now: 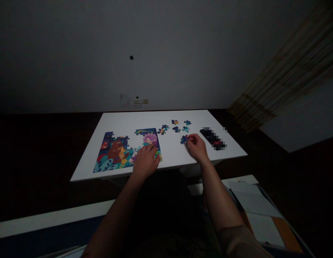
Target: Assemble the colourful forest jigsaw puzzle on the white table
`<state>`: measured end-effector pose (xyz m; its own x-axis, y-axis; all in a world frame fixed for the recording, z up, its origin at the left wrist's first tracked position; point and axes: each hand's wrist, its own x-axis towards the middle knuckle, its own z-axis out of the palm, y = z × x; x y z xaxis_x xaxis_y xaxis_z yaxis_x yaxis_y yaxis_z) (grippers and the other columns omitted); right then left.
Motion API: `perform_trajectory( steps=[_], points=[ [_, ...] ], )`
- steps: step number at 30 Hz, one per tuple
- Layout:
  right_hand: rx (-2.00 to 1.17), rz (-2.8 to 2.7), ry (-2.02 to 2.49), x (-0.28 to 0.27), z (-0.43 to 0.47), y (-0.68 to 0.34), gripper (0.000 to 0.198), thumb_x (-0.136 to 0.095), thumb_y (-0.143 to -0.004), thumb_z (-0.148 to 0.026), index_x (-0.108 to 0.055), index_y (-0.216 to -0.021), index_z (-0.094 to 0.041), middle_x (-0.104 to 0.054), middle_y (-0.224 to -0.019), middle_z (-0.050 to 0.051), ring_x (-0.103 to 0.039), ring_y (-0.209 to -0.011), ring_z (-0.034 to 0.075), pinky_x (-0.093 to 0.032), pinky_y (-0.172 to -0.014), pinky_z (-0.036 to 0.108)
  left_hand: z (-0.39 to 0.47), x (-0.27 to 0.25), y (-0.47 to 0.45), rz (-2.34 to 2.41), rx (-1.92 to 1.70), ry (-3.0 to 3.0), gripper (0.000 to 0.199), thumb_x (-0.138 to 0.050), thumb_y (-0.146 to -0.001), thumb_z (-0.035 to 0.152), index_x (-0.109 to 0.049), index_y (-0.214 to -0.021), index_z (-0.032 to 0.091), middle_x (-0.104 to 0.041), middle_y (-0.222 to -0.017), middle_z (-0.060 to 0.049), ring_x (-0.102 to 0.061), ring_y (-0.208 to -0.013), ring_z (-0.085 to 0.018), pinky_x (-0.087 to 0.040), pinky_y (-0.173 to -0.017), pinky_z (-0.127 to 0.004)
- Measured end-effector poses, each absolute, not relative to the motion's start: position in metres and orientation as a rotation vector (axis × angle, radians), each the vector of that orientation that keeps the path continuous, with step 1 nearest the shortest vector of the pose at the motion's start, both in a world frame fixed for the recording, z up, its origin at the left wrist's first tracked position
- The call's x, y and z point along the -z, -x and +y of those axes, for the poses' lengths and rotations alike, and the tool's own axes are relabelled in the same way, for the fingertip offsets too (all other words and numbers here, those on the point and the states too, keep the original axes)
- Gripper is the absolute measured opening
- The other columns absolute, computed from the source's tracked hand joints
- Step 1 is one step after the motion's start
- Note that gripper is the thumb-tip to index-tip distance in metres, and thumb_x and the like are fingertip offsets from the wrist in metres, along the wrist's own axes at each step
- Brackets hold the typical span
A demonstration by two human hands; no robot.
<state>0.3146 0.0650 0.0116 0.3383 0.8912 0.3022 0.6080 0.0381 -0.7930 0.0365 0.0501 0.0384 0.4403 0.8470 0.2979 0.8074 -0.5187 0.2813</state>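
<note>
A partly assembled jigsaw puzzle (116,150) with a bear and other animals lies on the left half of the white table, with a gap at its upper middle. My left hand (147,157) rests flat on the puzzle's lower right part, fingers stretched forward and covering some of it. To the right, my right hand (196,145) pinches a dark blue puzzle piece (184,139) between thumb and fingers, at the table surface. Several loose pieces (176,129) are scattered beyond, between the puzzle and my right hand.
A dark, partly blurred-out object (212,138) lies on the white table (123,120) at the right. Behind the table is a wall with a socket strip (140,101). A curtain (284,75) hangs at the right. Papers (259,200) lie beside me at lower right.
</note>
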Motion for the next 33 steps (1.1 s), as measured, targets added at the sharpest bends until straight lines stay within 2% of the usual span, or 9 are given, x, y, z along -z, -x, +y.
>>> perform_trajectory(
  steps=[4, 12, 18, 33],
  points=[
    [-0.280, -1.465, 1.718, -0.0115, 0.0666, -0.3138, 0.021, -0.048, -0.085, -0.036, -0.062, -0.097, -0.025, -0.066, -0.083, 0.004, -0.060, -0.077, 0.021, -0.045, -0.072, 0.035, 0.0511, -0.0374, -0.0362, 1.480, -0.599, -2.571, 0.034, -0.046, -0.090, 0.030, -0.056, -0.122, 0.024, -0.052, -0.133, -0.009, -0.044, -0.124, -0.027, -0.035, -0.105, -0.047],
    [-0.083, -1.638, 1.833, -0.0150, 0.0693, -0.3108, 0.022, -0.049, -0.086, -0.038, -0.065, -0.091, -0.025, -0.065, -0.090, 0.009, -0.052, -0.095, 0.028, -0.042, -0.084, 0.042, 0.0519, -0.0385, -0.0372, 1.480, -0.590, -2.602, 0.035, -0.046, -0.090, 0.028, -0.056, -0.123, 0.022, -0.053, -0.132, -0.009, -0.044, -0.123, -0.028, -0.037, -0.104, -0.048],
    [-0.083, -1.647, 1.852, -0.0153, 0.0676, -0.3103, 0.021, -0.048, -0.085, -0.036, -0.065, -0.092, -0.025, -0.065, -0.092, 0.008, -0.051, -0.095, 0.028, -0.042, -0.085, 0.043, 0.0505, -0.0404, -0.0369, 1.487, -0.589, -2.616, 0.034, -0.047, -0.090, 0.027, -0.055, -0.123, 0.025, -0.053, -0.132, -0.009, -0.044, -0.123, -0.027, -0.037, -0.104, -0.047],
    [-0.081, -1.662, 1.814, -0.0098, 0.0691, -0.3138, 0.021, -0.050, -0.084, -0.036, -0.066, -0.091, -0.025, -0.066, -0.090, 0.008, -0.051, -0.093, 0.029, -0.042, -0.084, 0.043, 0.0483, -0.0448, -0.0383, 1.530, -0.552, -2.591, 0.033, -0.046, -0.091, 0.029, -0.056, -0.122, 0.022, -0.054, -0.130, -0.009, -0.045, -0.121, -0.026, -0.035, -0.104, -0.044]
  ],
)
